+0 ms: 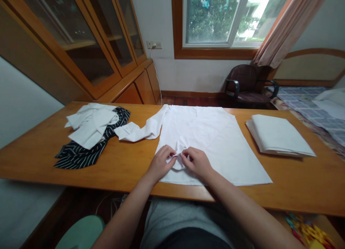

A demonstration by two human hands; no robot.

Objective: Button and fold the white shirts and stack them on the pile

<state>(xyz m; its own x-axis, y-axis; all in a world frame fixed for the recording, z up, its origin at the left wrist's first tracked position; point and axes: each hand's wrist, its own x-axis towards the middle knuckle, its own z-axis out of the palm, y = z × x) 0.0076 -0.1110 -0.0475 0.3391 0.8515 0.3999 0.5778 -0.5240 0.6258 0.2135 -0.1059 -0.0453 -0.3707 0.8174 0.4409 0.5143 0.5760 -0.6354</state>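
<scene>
A white shirt lies spread flat on the wooden table, one sleeve trailing off to the left. My left hand and my right hand rest on the shirt's near edge, at the collar. Both hands are closed, with the fingertips of each pinching the white fabric where they meet in the middle.
A pile of white cloth on a dark striped garment lies at the table's left. A folded white garment sits at the right. Beyond are a wooden cabinet, a dark chair and a bed.
</scene>
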